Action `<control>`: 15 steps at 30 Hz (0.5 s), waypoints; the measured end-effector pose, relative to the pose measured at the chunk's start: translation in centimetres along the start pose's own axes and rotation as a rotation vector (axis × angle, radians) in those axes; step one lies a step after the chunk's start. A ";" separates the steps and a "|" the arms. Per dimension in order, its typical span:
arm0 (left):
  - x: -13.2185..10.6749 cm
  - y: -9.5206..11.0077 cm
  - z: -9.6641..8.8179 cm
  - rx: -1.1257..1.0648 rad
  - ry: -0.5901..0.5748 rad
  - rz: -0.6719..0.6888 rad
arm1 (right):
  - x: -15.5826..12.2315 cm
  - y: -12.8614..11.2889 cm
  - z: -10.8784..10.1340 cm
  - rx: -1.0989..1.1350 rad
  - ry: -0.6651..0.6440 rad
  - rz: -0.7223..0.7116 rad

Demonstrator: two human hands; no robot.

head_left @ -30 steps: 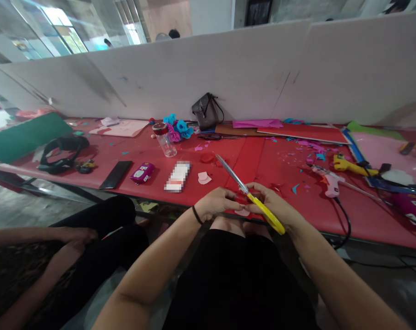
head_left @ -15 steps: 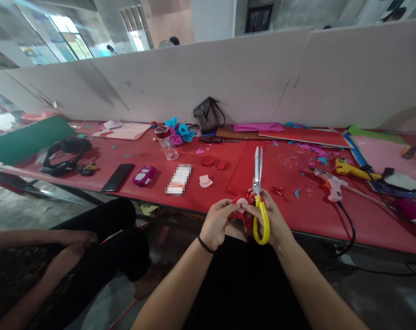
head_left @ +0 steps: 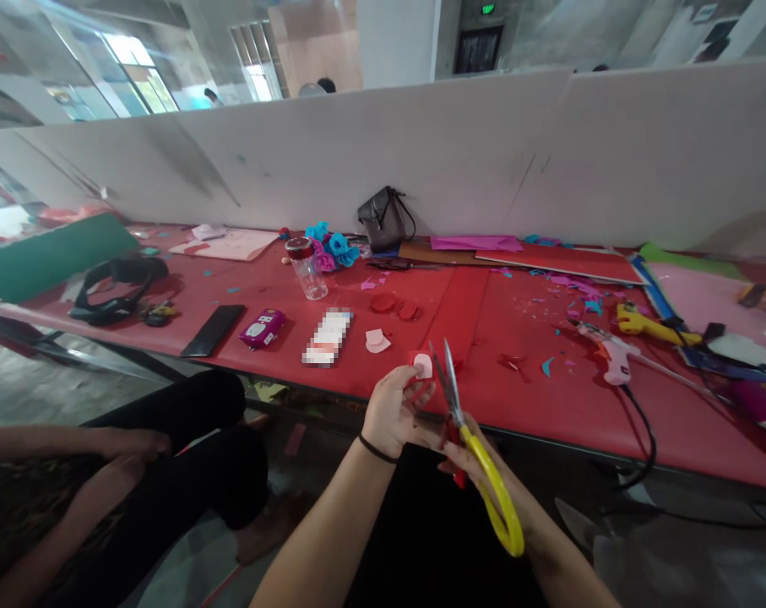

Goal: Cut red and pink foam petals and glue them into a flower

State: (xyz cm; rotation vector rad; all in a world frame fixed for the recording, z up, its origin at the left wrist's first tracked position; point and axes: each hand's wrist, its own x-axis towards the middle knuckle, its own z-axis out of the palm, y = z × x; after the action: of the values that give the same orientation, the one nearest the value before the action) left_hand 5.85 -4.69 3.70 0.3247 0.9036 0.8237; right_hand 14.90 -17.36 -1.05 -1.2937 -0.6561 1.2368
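My left hand (head_left: 392, 412) pinches a small red paper piece with a pale pink petal shape (head_left: 422, 366) on it, held up at the near edge of the red table (head_left: 535, 397). My right hand (head_left: 484, 473) grips yellow-handled scissors (head_left: 477, 460); their blades are slightly parted and point up toward the paper, just right of it. More cut pink and red petals (head_left: 377, 340) lie on the table ahead.
On the table are a clear jar (head_left: 306, 268), blue and pink paper flowers (head_left: 332, 247), a dark handbag (head_left: 383, 219), a black phone (head_left: 214, 329), a purple pack (head_left: 263, 327), two glue guns (head_left: 611, 355) with cords, and coloured sheets. Another person's arms and legs (head_left: 135, 447) are at my left.
My left hand lifted the red and pink piece up and away from the right hand. The scissors dropped lower and tilted, blades now pointing up-left.
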 end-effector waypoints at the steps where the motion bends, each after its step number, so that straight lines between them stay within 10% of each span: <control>1: 0.1 -0.1 0.1 -0.019 0.004 0.001 | -0.2 0.2 0.1 -0.031 0.004 0.008; 15: -0.4 -0.9 0.5 -0.014 -0.081 0.166 | 0.2 -0.3 1.7 -0.020 -0.052 -0.017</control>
State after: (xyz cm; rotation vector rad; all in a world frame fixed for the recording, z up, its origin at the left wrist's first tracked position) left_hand 6.53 -5.60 3.70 0.4222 0.8024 0.9622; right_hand 13.47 -16.55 -0.43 -1.2731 -0.7167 1.2560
